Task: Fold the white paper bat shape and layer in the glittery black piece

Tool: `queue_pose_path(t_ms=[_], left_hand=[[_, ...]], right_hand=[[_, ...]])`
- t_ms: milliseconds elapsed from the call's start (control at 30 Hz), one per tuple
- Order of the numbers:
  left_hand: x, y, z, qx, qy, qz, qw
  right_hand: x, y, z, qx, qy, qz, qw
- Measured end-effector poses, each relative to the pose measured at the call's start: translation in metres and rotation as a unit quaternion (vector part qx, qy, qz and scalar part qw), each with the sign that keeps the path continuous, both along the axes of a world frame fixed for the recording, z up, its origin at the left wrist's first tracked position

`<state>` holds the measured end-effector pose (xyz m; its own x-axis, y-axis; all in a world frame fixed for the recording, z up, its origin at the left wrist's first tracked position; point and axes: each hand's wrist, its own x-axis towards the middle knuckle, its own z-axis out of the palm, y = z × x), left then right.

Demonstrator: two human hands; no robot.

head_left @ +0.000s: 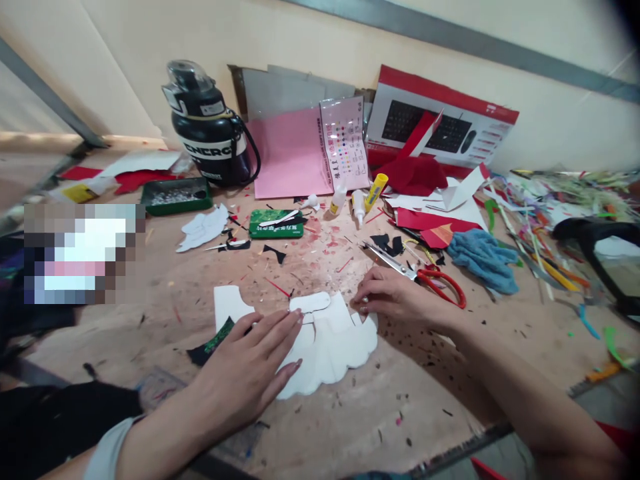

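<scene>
A white scallop-edged cutout [325, 353], of felt or thick paper, lies flat on the table in front of me. My left hand [255, 353] rests on its left part, fingers stretched out and spread. On top of the cutout, by my left fingertips, sits a small rounded white strip [311, 302]. At the upper right edge is my right hand [383, 293], its fingers bent in to the thumb; what they pinch, if anything, is too small to make out. Scissors with red handles [443, 283] lie just behind that hand. Dark green glittery scrap [213, 341] pokes out beside my left hand.
Behind stand a large black bottle [213, 127], a pink paper pack [290, 153] and a keyboard box [445, 127]. Nearer are a green tin [276, 224], a tray of small shiny bits [175, 195], glue bottles [359, 207], a blue cloth [483, 257] and coloured scraps.
</scene>
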<state>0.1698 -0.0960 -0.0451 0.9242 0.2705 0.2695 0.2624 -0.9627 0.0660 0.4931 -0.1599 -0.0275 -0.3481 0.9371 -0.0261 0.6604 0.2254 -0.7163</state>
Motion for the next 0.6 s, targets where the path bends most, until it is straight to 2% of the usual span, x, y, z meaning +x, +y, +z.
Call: queue_pose_path(t_ms=[233, 367, 433, 500, 600], left_hand=[[0.0, 0.0, -0.004, 0.011, -0.011, -0.005, 1.0], [0.0, 0.0, -0.004, 0.002, -0.013, 0.0, 1.0], [0.0, 0.0, -0.005, -0.002, -0.016, -0.002, 1.0], [0.0, -0.001, -0.006, -0.006, -0.019, 0.003, 1.0], [-0.001, -0.001, -0.008, -0.01, -0.024, 0.014, 1.0]], right_hand=[[-0.007, 0.002, -0.002, 0.008, -0.037, -0.002, 0.999], [0.001, 0.005, -0.006, 0.065, -0.057, -0.124, 0.989], [0.004, 0.006, -0.005, 0.091, -0.063, -0.154, 0.982], [0.003, 0.004, -0.001, 0.085, -0.054, -0.114, 0.988], [-0.004, 0.001, 0.005, 0.032, -0.06, -0.05, 0.996]])
